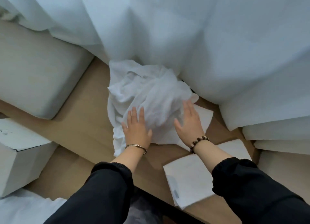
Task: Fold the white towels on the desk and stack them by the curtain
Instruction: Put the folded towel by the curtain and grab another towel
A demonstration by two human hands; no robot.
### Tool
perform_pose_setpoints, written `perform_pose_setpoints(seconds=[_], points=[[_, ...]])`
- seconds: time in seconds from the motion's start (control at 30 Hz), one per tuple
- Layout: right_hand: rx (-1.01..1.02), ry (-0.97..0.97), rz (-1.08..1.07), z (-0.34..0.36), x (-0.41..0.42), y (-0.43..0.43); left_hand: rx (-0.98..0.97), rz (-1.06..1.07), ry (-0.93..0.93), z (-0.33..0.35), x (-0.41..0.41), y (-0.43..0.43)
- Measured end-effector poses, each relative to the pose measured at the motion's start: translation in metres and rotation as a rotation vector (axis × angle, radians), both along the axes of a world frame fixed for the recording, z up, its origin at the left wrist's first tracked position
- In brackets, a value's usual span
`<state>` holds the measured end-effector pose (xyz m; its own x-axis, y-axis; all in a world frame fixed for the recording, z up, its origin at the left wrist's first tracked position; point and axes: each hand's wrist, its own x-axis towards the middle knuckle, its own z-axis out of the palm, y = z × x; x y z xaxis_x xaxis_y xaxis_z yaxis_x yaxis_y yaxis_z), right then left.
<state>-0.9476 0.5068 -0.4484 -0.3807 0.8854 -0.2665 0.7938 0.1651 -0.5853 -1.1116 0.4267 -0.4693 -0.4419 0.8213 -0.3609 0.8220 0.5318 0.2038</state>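
Observation:
A crumpled white towel [147,96] lies in a heap on the tan desk [83,123], its far side against the white curtain [167,31]. My left hand [136,131] rests flat on the near left part of the heap, fingers straight and spread. My right hand [189,121] lies with straight fingers against the heap's right side. Neither hand grips the cloth. A folded white towel [203,118] peeks out from under the heap and my right hand.
White boxes stand at the left [33,76] and lower left [20,156]. Flat white sheets or folded pieces [187,178] lie near the front right. More white stacks [276,140] sit at the right edge. The desk's dark front edge [167,205] is below.

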Motion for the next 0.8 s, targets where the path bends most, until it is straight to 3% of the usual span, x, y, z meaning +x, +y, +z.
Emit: perform_pose_setpoints(seconds=[0.13,0.3,0.37,0.47,0.6,0.73,0.8], points=[[-0.413,0.212,-0.259,-0.007,-0.038,0.013,0.062,0.252,-0.409,-0.015,-0.029,0.013],[-0.785,0.518,-0.612,-0.01,-0.062,0.022,0.212,0.129,-0.392,-0.01,-0.047,0.033],[-0.717,0.473,-0.55,-0.007,-0.062,0.023,0.335,0.005,-0.431,-0.002,-0.048,0.033],[-0.475,0.226,-0.25,0.004,-0.054,0.022,0.469,-0.083,-0.599,0.022,-0.052,0.033],[-0.332,0.015,0.042,0.024,-0.051,0.01,0.34,-0.08,-0.89,0.056,-0.058,0.038],[-0.211,0.229,-0.135,0.045,-0.053,0.007,0.351,-0.062,-1.096,0.081,-0.045,0.043],[-0.223,0.268,-0.234,0.054,-0.045,0.007,0.409,-0.017,-1.082,0.087,-0.038,0.045]])
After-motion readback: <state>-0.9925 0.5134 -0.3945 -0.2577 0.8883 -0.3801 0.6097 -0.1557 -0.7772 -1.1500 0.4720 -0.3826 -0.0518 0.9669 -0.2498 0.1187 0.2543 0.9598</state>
